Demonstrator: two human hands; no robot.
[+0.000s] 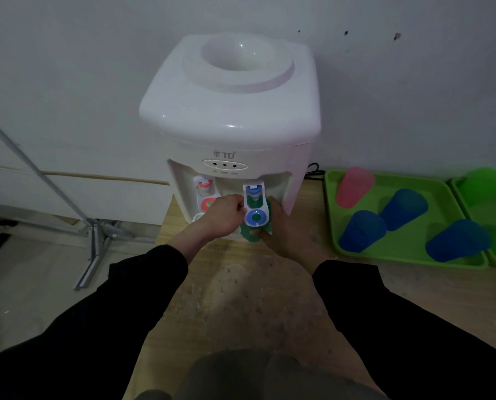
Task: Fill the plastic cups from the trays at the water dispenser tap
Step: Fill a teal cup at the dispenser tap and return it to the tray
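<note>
Worn wooden tabletop (249, 290) — my right hand (284, 229) wraps the green plastic cup (251, 233) under the blue-handled tap (254, 209); my left hand (226, 216) pinches that tap's lever.

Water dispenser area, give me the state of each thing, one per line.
Water dispenser: no bottle on top.
Blue tap: left hand at its lever.
Green cup: upright under the blue tap, held by right hand.
Red tap: untouched.
Near tray: one pink cup, three blue cups, upside down.
</note>
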